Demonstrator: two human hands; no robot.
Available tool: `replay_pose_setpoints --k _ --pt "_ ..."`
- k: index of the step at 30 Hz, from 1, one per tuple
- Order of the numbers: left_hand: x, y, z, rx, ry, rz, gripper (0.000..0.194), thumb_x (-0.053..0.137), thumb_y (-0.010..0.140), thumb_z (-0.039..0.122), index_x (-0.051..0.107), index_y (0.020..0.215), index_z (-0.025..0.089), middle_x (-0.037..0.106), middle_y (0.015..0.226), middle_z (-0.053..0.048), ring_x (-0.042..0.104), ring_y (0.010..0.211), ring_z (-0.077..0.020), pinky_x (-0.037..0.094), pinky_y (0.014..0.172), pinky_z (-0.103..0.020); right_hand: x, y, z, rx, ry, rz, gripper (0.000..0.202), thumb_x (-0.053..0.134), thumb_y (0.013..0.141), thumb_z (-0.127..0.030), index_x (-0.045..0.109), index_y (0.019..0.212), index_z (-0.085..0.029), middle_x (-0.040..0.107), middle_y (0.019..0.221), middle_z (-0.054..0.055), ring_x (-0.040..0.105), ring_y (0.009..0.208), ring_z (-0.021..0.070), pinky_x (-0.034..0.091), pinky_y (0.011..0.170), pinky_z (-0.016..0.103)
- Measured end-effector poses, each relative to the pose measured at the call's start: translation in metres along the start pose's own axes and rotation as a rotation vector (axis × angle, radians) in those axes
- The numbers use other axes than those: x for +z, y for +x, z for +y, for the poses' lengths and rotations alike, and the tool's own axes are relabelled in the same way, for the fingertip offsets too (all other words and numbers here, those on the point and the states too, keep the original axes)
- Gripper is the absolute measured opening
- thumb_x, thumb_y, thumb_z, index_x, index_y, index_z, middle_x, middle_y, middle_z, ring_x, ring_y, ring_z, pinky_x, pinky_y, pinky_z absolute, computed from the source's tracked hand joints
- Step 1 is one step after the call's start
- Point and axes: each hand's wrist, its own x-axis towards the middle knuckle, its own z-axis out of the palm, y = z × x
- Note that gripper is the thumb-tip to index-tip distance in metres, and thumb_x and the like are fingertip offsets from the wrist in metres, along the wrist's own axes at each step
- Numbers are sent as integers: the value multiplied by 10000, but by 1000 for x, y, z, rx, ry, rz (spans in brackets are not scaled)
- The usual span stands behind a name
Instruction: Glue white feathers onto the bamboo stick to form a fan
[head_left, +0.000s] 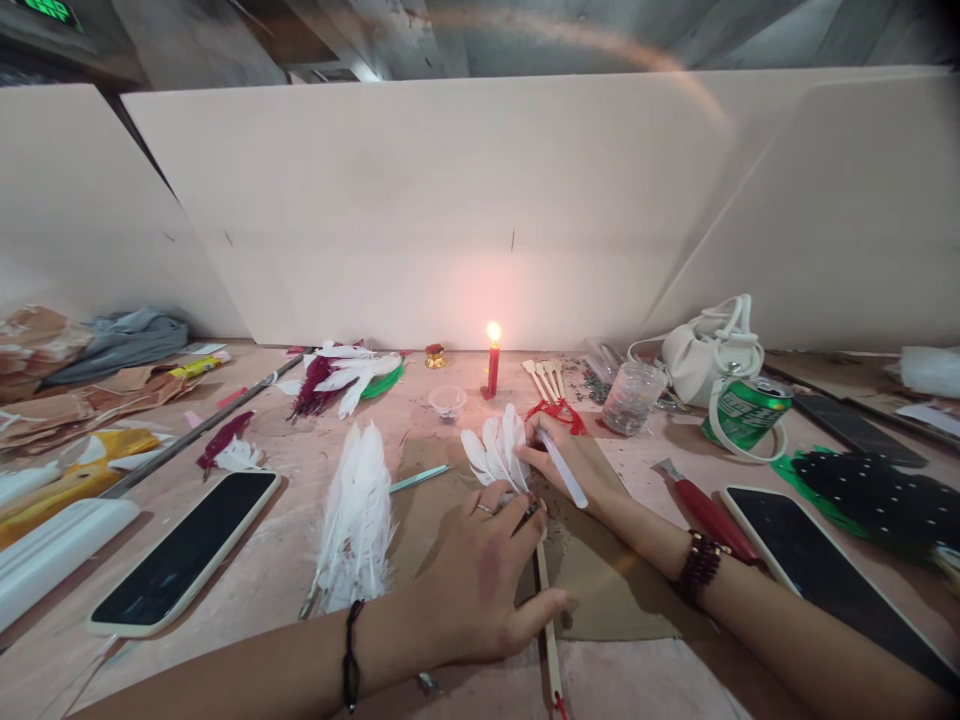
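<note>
My left hand [487, 575] lies over the wooden stick [551, 650] on the brown cardboard [615, 590], its fingers at the base of a small fan of white feathers [491, 450] and its thumb beside the stick. To the right of the fan, my right hand [562, 465] is closed around a pale, slim tool [564, 470], with fingertips touching the feathers' right edge. A pile of loose white feathers [356, 515] lies left of the cardboard, near a light blue tweezer-like tool [420, 478].
A lit red candle [493, 368] stands behind the fan. Phones lie at left [187, 550] and right [825, 570]. On the right are a red-handled knife [709, 510], a plastic cup [634, 398], a green can [746, 412] and a white bag [709, 355].
</note>
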Motion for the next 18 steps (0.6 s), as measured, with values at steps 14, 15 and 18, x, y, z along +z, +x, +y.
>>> replay_pose_setpoints --k 14,15,18 --pt "-3 2 3 -25 -3 -21 664 762 922 571 608 1453 203 691 1353 -117 550 1258 -385 411 1089 -584 19 12 28 -106 113 -3 276 648 861 -486 478 878 -268 662 833 1 630 745 209 479 697 316" --pt "-3 2 3 -25 1 -23 664 756 926 581 609 1452 203 690 1358 -118 551 1258 -386 415 1081 -584 18 11 26 -94 91 17 280 640 866 -497 482 872 -266 665 830 4 629 734 206 472 690 315" --pt "-2 1 2 -29 11 -23 673 743 931 606 614 1446 192 686 1380 -124 551 1259 -389 418 1079 -582 13 8 22 -41 -9 64 256 614 907 -502 532 906 -260 690 836 14 640 716 204 443 670 308"
